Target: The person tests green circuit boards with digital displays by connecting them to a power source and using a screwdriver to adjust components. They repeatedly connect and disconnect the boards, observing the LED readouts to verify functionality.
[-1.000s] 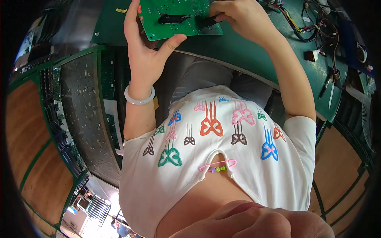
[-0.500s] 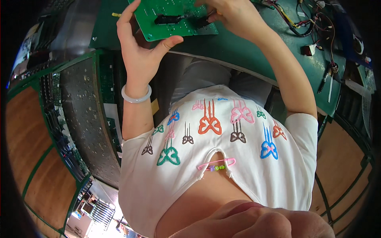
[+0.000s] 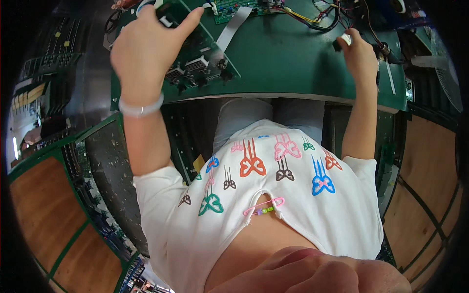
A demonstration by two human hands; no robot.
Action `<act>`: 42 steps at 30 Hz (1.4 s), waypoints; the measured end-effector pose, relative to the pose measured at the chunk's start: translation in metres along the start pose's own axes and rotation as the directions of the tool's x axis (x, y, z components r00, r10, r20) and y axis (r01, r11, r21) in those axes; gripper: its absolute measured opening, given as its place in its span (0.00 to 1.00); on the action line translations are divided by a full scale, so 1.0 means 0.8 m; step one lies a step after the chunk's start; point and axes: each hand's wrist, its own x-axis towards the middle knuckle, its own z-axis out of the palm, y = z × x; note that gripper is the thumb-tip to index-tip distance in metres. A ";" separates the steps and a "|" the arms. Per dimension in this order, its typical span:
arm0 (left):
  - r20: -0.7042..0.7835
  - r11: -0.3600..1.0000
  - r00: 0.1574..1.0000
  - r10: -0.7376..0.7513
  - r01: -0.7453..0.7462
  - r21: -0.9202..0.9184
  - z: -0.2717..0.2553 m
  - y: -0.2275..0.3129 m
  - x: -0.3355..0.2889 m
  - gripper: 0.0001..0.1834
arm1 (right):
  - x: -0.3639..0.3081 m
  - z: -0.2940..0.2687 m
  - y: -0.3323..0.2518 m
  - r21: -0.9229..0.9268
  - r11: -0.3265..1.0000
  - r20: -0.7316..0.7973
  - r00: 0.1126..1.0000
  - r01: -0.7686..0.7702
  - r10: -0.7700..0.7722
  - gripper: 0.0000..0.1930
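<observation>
A green circuit board (image 3: pixel 204 45) is tilted above the left part of the bench, its component side showing black and white parts. My left hand (image 3: pixel 144 56) grips its left edge, thumb stretched across toward the far side. On the right, my right hand (image 3: pixel 360 56) is closed around a small white connector (image 3: pixel 346 39) with a dark end, low over the bench. Part of that connector is hidden by the fingers.
The green bench top (image 3: pixel 283 58) carries another circuit board (image 3: pixel 246 12) at the far edge, with a pale flat ribbon cable (image 3: pixel 234 29) nearby. A tangle of wires (image 3: pixel 312 22) lies at the far right. A narrow white strip (image 3: pixel 391 78) rests near the right edge.
My left hand has turned the board from its solder side to its component side. My right hand has left the board, moved right and closed on the connector.
</observation>
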 end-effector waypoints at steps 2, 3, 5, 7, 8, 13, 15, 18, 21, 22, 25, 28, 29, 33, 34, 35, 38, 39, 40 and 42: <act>0.053 0.993 0.997 0.065 -0.069 0.097 0.038 0.005 0.035 0.46 | 0.009 0.002 0.022 0.054 0.992 0.030 0.993 -0.115 0.113 0.23; 0.117 0.992 0.992 0.055 -0.068 0.109 0.054 0.007 0.053 0.47 | 0.011 0.008 0.031 0.071 0.991 0.045 0.993 -0.116 0.113 0.25; 0.250 0.983 0.968 -0.032 -0.015 0.184 0.070 -0.003 0.069 0.48 | 0.027 0.039 0.039 0.146 0.989 0.103 0.994 -0.036 0.021 0.28; 0.380 0.982 0.923 -0.070 -0.002 0.187 0.101 -0.021 0.093 0.49 | 0.034 0.054 0.049 0.161 0.986 0.085 0.995 0.041 -0.056 0.27; 0.446 0.988 0.892 -0.070 -0.001 0.157 0.123 -0.041 0.102 0.49 | 0.034 0.058 0.050 0.160 0.984 0.077 0.993 0.079 -0.093 0.26; 0.592 0.999 0.805 -0.019 -0.006 0.040 0.172 -0.078 0.109 0.57 | 0.023 0.062 0.055 0.064 0.988 0.001 0.990 0.139 -0.140 0.24; 0.547 0.993 0.830 -0.104 0.113 0.016 0.172 -0.082 0.099 0.56 | 0.019 0.062 0.053 0.013 0.989 -0.025 0.989 0.145 -0.145 0.25; 0.340 0.984 0.932 -0.123 0.158 -0.079 0.164 -0.094 0.065 0.52 | 0.012 0.048 0.041 -0.047 0.994 0.000 0.995 0.101 -0.101 0.25; 0.211 0.919 0.971 -0.110 0.180 -0.351 0.148 -0.109 0.028 0.35 | -0.008 0.009 0.006 -0.140 0.990 -0.021 1.000 0.011 -0.014 0.25; 0.175 0.856 0.978 -0.113 0.185 -0.483 0.140 -0.116 0.007 0.30 | -0.009 0.005 -0.011 -0.072 0.996 -0.023 0.999 0.046 -0.047 0.24; 0.040 0.616 0.988 -0.150 0.125 -0.778 0.146 -0.130 -0.065 0.16 | -0.019 -0.007 -0.082 0.289 0.917 -0.006 0.959 0.274 -0.284 0.19; -0.108 0.505 0.977 -0.186 0.001 -0.863 0.154 -0.118 -0.126 0.09 | -0.018 -0.005 -0.156 0.698 0.485 -0.047 0.709 0.527 -0.704 0.12; -0.129 0.519 0.976 -0.177 -0.019 -0.855 0.153 -0.110 -0.142 0.08 | -0.014 0.002 -0.174 0.777 0.467 0.044 0.703 0.423 -0.710 0.11; -0.100 0.390 0.972 -0.211 -0.010 -0.921 0.173 -0.101 -0.192 0.12 | 0.002 0.037 -0.225 0.934 0.357 0.288 0.616 -0.012 -0.733 0.06; -0.076 0.366 0.972 -0.222 0.011 -0.931 0.171 -0.100 -0.198 0.14 | 0.008 0.043 -0.239 0.944 0.310 0.314 0.589 -0.110 -0.745 0.06; -0.074 0.317 0.977 -0.199 -0.007 -0.948 0.177 -0.102 -0.207 0.14 | 0.007 0.043 -0.243 0.942 0.319 0.315 0.621 -0.109 -0.718 0.05; -0.176 0.353 0.970 -0.170 -0.106 -0.929 0.195 -0.110 -0.201 0.11 | 0.010 0.061 -0.232 0.935 0.349 0.298 0.683 -0.067 -0.667 0.06; -0.163 0.336 0.972 -0.169 -0.099 -0.937 0.194 -0.113 -0.201 0.11 | 0.009 0.069 -0.227 0.922 0.386 0.304 0.699 -0.044 -0.648 0.06; -0.148 0.312 0.975 -0.165 -0.090 -0.946 0.194 -0.113 -0.201 0.11 | 0.004 0.074 -0.226 0.931 0.339 0.143 0.722 0.134 -0.677 0.06; -0.101 0.290 0.982 -0.160 -0.051 -0.956 0.191 -0.114 -0.203 0.12 | -0.001 0.073 -0.231 0.890 0.286 -0.051 0.700 0.355 -0.712 0.07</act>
